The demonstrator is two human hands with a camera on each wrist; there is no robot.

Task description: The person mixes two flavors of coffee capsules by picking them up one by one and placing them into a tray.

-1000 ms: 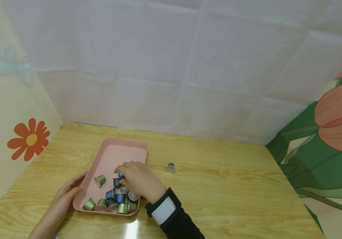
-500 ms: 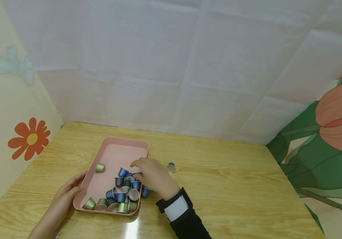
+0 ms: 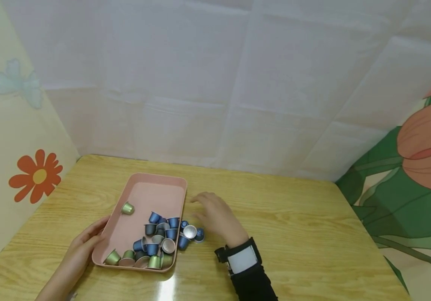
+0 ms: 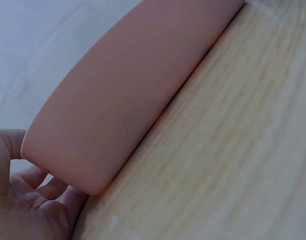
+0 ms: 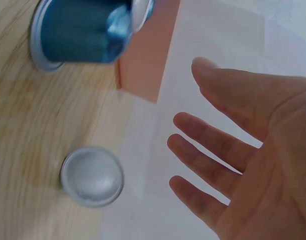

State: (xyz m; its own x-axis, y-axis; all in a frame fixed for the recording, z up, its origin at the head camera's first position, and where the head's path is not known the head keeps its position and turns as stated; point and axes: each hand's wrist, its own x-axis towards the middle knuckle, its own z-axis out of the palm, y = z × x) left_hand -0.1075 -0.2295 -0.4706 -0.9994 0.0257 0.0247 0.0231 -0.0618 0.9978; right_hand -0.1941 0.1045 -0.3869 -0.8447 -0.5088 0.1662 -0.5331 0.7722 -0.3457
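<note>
A pink tray (image 3: 155, 192) lies at the left of the wooden table, with several green, blue and dark coffee capsules heaped toward its near right corner. One green capsule (image 3: 127, 208) lies apart by the left wall. My left hand (image 3: 81, 246) grips the tray's left wall, thumb at the rim, as the left wrist view (image 4: 30, 200) also shows. Just right of the tray sits a small cluster of blue capsules (image 3: 199, 235), one with its silver lid up. My right hand (image 3: 219, 217) hovers beside them, fingers spread and holding nothing. In the right wrist view, a silver-lidded capsule (image 5: 92, 176) lies near its fingertips.
The wooden table (image 3: 294, 234) extends to the right. A white sheet (image 3: 200, 83) hangs behind it. Patterned panels with flowers (image 3: 39, 176) stand on both sides. A wristband with a white face (image 3: 243, 260) sits on my right wrist.
My right hand has moved out of the tray to the right. Blue capsules now show on the table beside the tray. The lone green capsule has shifted farther back. The left hand stays put.
</note>
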